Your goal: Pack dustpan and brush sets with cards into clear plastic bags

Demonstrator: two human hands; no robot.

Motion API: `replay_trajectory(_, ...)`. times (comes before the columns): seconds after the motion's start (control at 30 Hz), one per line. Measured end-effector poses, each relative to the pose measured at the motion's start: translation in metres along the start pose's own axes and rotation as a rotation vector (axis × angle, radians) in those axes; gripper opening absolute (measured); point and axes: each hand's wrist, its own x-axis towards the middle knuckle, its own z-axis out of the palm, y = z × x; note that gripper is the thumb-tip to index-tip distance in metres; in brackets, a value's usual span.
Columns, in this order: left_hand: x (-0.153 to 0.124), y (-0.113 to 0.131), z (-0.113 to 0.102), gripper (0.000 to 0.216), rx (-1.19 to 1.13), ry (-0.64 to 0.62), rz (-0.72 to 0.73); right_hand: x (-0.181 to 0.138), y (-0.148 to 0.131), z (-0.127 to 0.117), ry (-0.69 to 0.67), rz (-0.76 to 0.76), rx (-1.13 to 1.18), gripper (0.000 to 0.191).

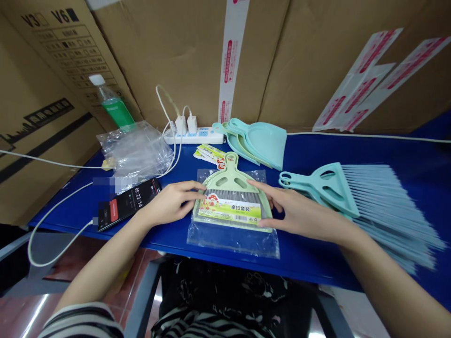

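Note:
A pale green dustpan and brush set lies in front of me, its handle pointing away. Grey bristles show above a yellow-green card label across its middle. A clear plastic bag surrounds its lower part; its handle sticks out past the bag's far edge. My left hand is closed on the left rim, forefinger stretched onto it and the other fingers curled. On the right side, my right hand grips the set, thumb at the label's corner and forefinger higher up by the bristles.
Blue dustpans and label cards lie behind the set. Blue brushes are stacked at right. At left are a phone, clear bags, a green-labelled bottle and a power strip with cables. Cardboard stands behind.

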Motion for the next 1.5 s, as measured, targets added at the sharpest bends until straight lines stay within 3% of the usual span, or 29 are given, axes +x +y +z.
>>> replay_trajectory(0.27,0.002,0.004,0.001,0.036,-0.014,-0.034,0.030,-0.001,0.003,0.004,-0.002,0.100,-0.089,0.086)
replay_trajectory(0.4,0.003,0.006,-0.001,0.024,0.011,-0.008,0.044,0.001,-0.003,0.002,0.022,0.032,-0.066,0.061)
replay_trajectory(0.57,0.003,0.006,0.000,0.025,-0.145,-0.094,0.172,0.005,-0.009,-0.001,-0.045,-0.180,-0.001,0.008)
replay_trajectory(0.6,0.003,0.006,0.000,0.025,-0.162,-0.095,0.170,0.005,-0.009,-0.001,-0.057,-0.202,0.003,0.005)
replay_trajectory(0.93,0.005,0.009,-0.002,0.017,-0.258,-0.165,0.179,0.001,-0.010,-0.006,-0.144,-0.180,-0.007,0.017)
replay_trajectory(1.07,0.002,0.008,-0.009,0.042,-0.275,-0.259,0.178,-0.003,-0.010,-0.009,-0.179,-0.162,0.034,0.010)
replay_trajectory(1.17,0.000,0.008,-0.013,0.049,-0.272,-0.310,0.175,-0.007,-0.009,-0.011,-0.201,-0.126,0.078,0.025)
replay_trajectory(1.3,0.000,0.010,-0.015,0.029,-0.296,-0.277,0.176,-0.009,-0.010,-0.012,-0.234,-0.082,0.059,0.030)
replay_trajectory(1.5,0.001,0.009,-0.009,0.022,-0.277,-0.182,0.184,-0.007,-0.016,-0.016,-0.307,-0.029,0.051,0.035)
